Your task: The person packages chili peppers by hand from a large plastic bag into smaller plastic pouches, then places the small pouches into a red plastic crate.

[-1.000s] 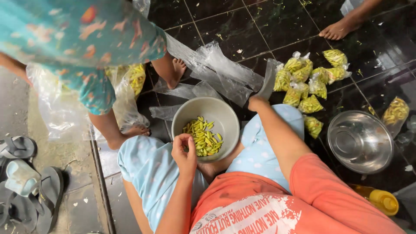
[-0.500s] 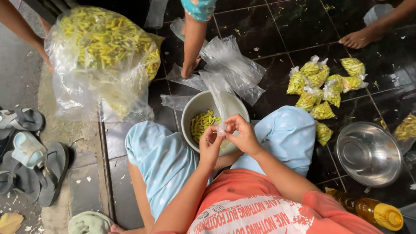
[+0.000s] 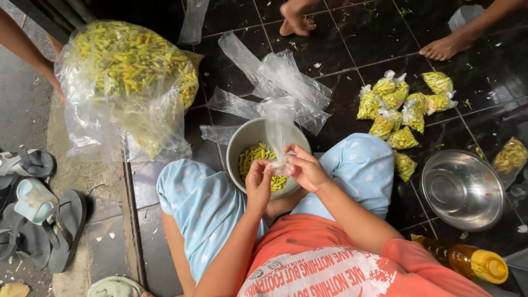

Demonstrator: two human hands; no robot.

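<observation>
I sit on a dark tiled floor with a grey bowl [image 3: 240, 144] of yellow-green chillies between my knees. My left hand [image 3: 258, 179] and my right hand [image 3: 306, 168] meet just above the bowl. Both pinch the mouth of a small clear plastic bag [image 3: 278, 126], which stands up empty above my fingers. A large clear sack of chillies [image 3: 127, 71] lies at the upper left. Several small filled and tied bags [image 3: 400, 107] are piled on the floor to the right.
An empty steel bowl [image 3: 463, 190] sits at the right, with a yellow-capped bottle [image 3: 467, 259] below it. Loose empty plastic bags [image 3: 286, 77] lie beyond the grey bowl. Other people's bare feet [image 3: 443, 47] stand at the top. Sandals [image 3: 41, 214] lie at the left.
One second ago my right hand reached towards the bags and my left was at the bowl. Now both hands hold a clear bag above the bowl. A standing person has stepped away.
</observation>
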